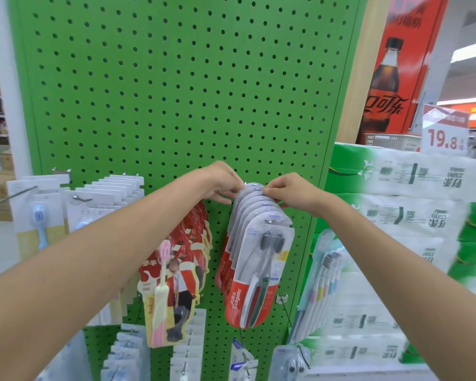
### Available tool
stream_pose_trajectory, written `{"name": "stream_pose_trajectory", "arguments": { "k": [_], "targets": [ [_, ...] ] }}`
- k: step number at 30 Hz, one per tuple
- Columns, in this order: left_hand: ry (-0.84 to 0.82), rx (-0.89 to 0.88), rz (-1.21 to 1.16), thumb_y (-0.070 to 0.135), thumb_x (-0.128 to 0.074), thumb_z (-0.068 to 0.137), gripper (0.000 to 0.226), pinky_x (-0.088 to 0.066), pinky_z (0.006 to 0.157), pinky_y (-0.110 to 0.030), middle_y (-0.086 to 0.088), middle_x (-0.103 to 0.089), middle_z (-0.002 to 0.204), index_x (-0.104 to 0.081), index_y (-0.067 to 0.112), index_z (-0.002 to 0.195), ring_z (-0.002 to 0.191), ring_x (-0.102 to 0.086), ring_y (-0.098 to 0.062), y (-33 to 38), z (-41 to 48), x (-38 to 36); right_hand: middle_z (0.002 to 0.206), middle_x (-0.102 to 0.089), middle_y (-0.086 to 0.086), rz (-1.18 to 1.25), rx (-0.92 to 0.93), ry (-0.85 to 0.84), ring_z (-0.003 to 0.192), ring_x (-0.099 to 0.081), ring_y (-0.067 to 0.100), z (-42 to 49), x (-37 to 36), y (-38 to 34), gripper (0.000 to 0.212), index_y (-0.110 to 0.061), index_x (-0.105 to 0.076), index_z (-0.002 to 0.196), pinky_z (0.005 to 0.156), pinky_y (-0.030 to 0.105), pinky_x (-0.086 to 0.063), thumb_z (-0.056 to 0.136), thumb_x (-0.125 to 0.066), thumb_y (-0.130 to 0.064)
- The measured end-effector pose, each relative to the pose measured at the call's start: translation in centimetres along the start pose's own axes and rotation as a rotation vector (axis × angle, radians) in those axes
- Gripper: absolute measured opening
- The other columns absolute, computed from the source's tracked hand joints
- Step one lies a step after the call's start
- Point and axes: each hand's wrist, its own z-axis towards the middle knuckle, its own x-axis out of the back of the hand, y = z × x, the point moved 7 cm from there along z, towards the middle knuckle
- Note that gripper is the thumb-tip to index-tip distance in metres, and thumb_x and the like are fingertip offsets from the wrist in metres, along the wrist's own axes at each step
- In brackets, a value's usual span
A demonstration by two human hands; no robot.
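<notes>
Head camera, and both hands are up at the green pegboard (176, 92)! The Colgate toothbrush packs (259, 270) hang in a row off one hook at the board's middle, long axis running up and down, leaning a touch, clear tops high, red ends pointing at the floor. Left hand (220, 184) has its fingers (226, 200) curled, pinching the top edge of the rearmost packs. Right hand (289, 191) pinches the same tops from the other side. Red-card packs (187, 270) dangle just beside, to the left.

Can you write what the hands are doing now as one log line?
place: green pegboard | left hand: pinches tops of toothbrush packs | right hand: pinches same packs | packs: hang in a row
</notes>
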Motion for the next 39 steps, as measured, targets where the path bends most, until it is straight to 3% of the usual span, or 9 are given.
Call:
{"name": "stream_pose_trajectory", "arguments": {
  "k": [3,6,11,19,23,26,29,36,39],
  "targets": [
    [0.027,-0.088,0.093,0.008,-0.067,0.09,0.007,-0.055,0.088,-0.033,-0.001,-0.064,0.096,-0.066,0.009,0.097,0.094,-0.064,-0.017,0.4,0.8,0.0,0.101,-0.071,0.014,-0.014,0.01,-0.002,0.079,-0.062,0.014,-0.1,0.0,0.1,0.025,-0.006,-0.071,0.099,0.067,0.018,-0.053,0.1,-0.054,-0.024],
    [-0.035,-0.118,0.179,0.01,-0.071,0.088,0.013,-0.054,0.09,-0.035,-0.004,-0.067,0.103,-0.065,0.011,0.1,0.098,-0.066,-0.018,0.6,1.4,-1.0,0.103,-0.071,0.017,-0.016,0.018,-0.006,0.079,-0.06,0.015,-0.1,0.0,0.1,0.027,-0.004,-0.071,0.101,0.069,0.019,-0.053,0.1,-0.054,-0.024],
    [0.009,-0.154,0.21,0.009,-0.071,0.086,0.006,-0.055,0.076,-0.029,-0.003,-0.066,0.1,-0.067,0.012,0.088,0.089,-0.064,-0.016,0.9,2.1,-1.1,0.098,-0.072,0.012,-0.006,0.034,-0.001,0.081,-0.063,0.015,-0.1,0.0,0.1,0.023,-0.006,-0.072,0.1,0.076,0.025,-0.056,0.099,-0.056,-0.024],
    [0.077,-0.065,0.148,0.005,-0.068,0.088,0.008,-0.057,0.068,-0.028,-0.011,-0.069,0.097,-0.065,0.003,0.095,0.085,-0.067,-0.019,-0.2,1.5,1.7,0.091,-0.073,-0.001,-0.019,0.047,0.01,0.083,-0.066,0.015,-0.3,0.2,-0.2,0.021,-0.009,-0.073,0.098,0.082,0.029,-0.057,0.097,-0.059,-0.024],
    [0.095,-0.041,0.136,0.003,-0.067,0.088,0.006,-0.059,0.065,-0.029,-0.015,-0.069,0.097,-0.065,0.001,0.093,0.083,-0.069,-0.022,-0.9,0.6,2.8,0.093,-0.072,0.0,-0.029,0.028,0.011,0.088,-0.066,0.021,-0.4,0.1,-0.3,0.023,-0.009,-0.073,0.099,0.086,0.035,-0.057,0.098,-0.057,-0.026],
    [0.149,-0.07,0.14,0.001,-0.067,0.088,0.004,-0.061,0.067,-0.032,-0.016,-0.069,0.098,-0.065,-0.001,0.09,0.085,-0.07,-0.025,-1.0,0.0,3.6,0.1,-0.072,0.014,-0.05,0.011,0.009,0.084,-0.061,0.021,-0.5,0.1,-0.3,0.029,-0.007,-0.072,0.099,0.089,0.043,-0.055,0.1,-0.053,-0.03],
    [0.212,-0.118,0.191,0.0,-0.065,0.089,0.004,-0.059,0.057,-0.026,-0.014,-0.066,0.101,-0.064,0.003,0.086,0.079,-0.07,-0.024,-0.7,-0.7,4.1,0.108,-0.067,0.024,-0.026,0.0,0.036,0.08,-0.056,0.02,-0.7,0.3,-0.8,0.035,-0.005,-0.07,0.1,0.082,0.037,-0.052,0.1,-0.051,-0.034],
    [0.368,-0.14,0.267,0.005,-0.063,0.088,0.013,-0.062,0.067,-0.036,-0.015,-0.068,0.11,-0.07,-0.004,0.095,0.052,-0.07,-0.015,-0.4,-2.0,4.5,0.109,-0.069,0.006,-0.141,0.041,0.045,0.102,-0.063,0.022,-1.6,-0.7,-3.3,0.036,-0.01,-0.067,0.116,0.095,0.037,-0.049,0.101,-0.048,-0.037],
    [0.409,-0.122,0.266,0.008,-0.065,0.089,0.011,-0.062,0.065,-0.033,-0.012,-0.069,0.097,-0.067,-0.003,0.089,0.052,-0.07,-0.015,-0.1,-3.1,4.5,0.117,-0.067,0.007,-0.202,0.064,0.068,0.104,-0.061,0.021,-2.1,-0.8,-4.6,0.035,-0.01,-0.064,0.121,0.094,0.035,-0.048,0.102,-0.047,-0.033]
  ]
}}
